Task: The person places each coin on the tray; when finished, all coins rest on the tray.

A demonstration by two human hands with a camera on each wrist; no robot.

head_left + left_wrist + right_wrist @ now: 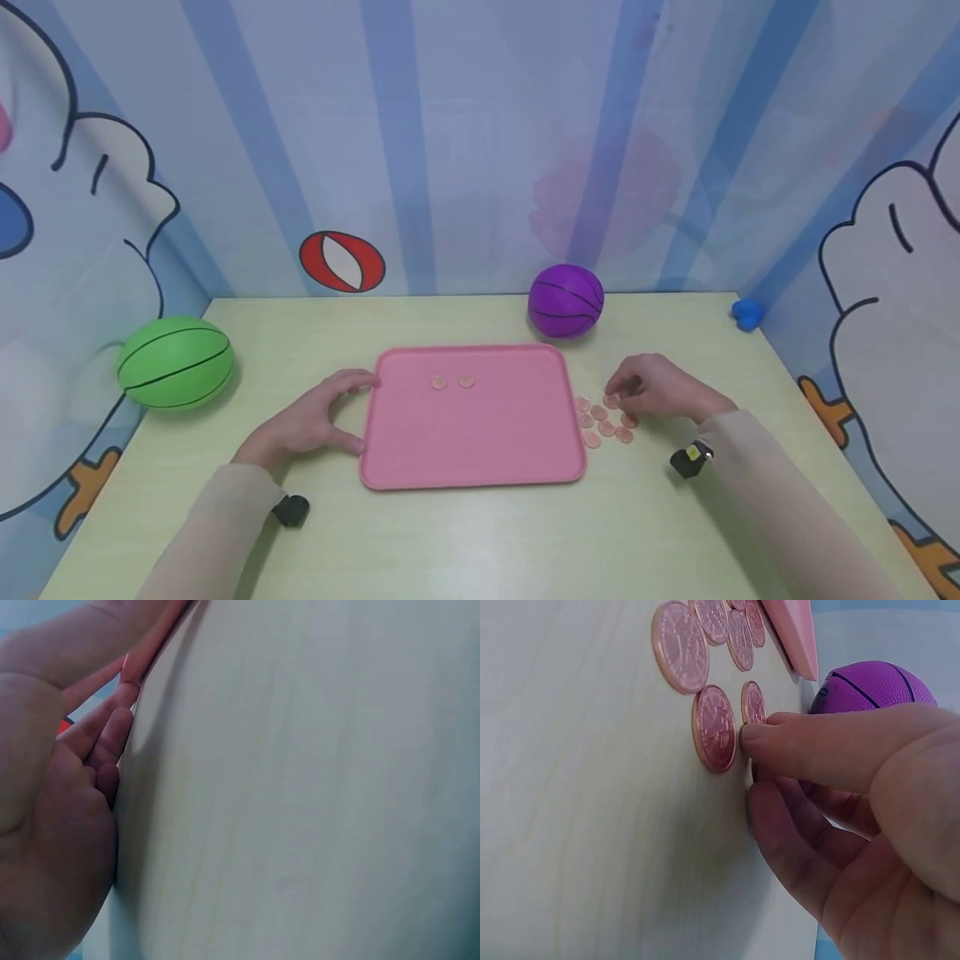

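Observation:
A pink tray lies on the table, with two copper-coloured coins on it towards the back. The left hand is spread along the tray's left edge, its thumb and forefinger touching the rim. Beside the tray's right edge lie several more copper coins, flat on the table. Over the far right of this group, the right hand has its thumb and fingertips together at a coin. In the right wrist view a thin dark coin edge shows between thumb and finger, mostly hidden.
A purple ball stands behind the tray's back right corner. At the left edge of the table is a green ball. A small blue object sits at the back right corner. Printed cloth walls surround the back and sides.

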